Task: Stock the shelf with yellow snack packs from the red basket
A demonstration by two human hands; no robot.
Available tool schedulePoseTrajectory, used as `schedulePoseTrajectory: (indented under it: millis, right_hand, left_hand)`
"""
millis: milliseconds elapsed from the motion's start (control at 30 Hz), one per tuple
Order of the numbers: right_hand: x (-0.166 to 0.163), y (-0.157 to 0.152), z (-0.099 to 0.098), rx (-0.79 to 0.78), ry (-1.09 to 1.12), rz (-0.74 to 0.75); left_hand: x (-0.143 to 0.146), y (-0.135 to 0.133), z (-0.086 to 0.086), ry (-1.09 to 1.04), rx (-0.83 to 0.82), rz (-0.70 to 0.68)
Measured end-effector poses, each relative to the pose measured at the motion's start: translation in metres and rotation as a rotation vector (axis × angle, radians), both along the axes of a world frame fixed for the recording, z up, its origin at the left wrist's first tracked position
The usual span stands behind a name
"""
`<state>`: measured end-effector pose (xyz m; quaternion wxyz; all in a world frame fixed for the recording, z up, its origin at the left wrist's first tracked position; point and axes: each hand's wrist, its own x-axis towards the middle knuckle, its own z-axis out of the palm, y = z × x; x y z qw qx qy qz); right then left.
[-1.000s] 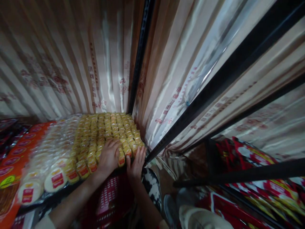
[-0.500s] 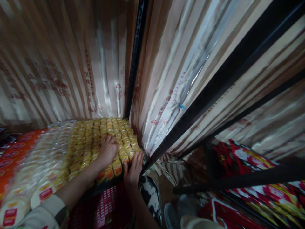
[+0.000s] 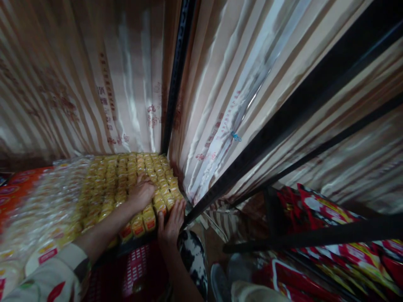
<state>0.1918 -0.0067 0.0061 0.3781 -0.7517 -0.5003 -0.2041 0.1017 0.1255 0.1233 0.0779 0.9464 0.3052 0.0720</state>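
Observation:
Rows of yellow noodle packs (image 3: 126,180) with red labels lie on a shelf. My left hand (image 3: 141,193) rests on top of the packs near the front right corner, fingers curled and pressed down on them. My right hand (image 3: 171,224) lies flat against the front ends of the rightmost packs at the shelf edge, fingers stretched upward. Tall bundles of long noodles in glossy wrap (image 3: 132,84) stand behind the packs.
White round-ended packs (image 3: 47,218) and orange packs (image 3: 12,188) lie to the left. A black shelf upright (image 3: 176,75) rises behind, and black rails (image 3: 283,113) cross at right. A red basket (image 3: 138,272) sits below; red bags (image 3: 315,218) lie at lower right.
My left hand slid further back over the yellow packs, and its sleeve came into view. My right hand stayed at the front edge. The view drifted slightly left and down.

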Motion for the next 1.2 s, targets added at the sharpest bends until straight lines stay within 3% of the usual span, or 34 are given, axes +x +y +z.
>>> schedulePoseTrajectory:
  millis: [233,567,767,1200]
  right_hand:
    - [0.000,-0.001,-0.001,-0.037,0.026,0.014]
    - [-0.004,0.001,0.002,-0.037,0.134,0.020]
    - [-0.005,0.002,0.000,-0.029,0.129,0.006]
    - [-0.006,0.005,0.000,-0.031,0.103,-0.031]
  left_hand:
    - [0.004,0.004,-0.011,-0.073,-0.006,-0.005]
    - [-0.002,0.001,0.005,-0.014,0.003,-0.004]
    - [-0.004,0.007,0.013,-0.014,0.148,0.149]
    - [0.001,0.022,-0.006,-0.111,0.088,0.046]
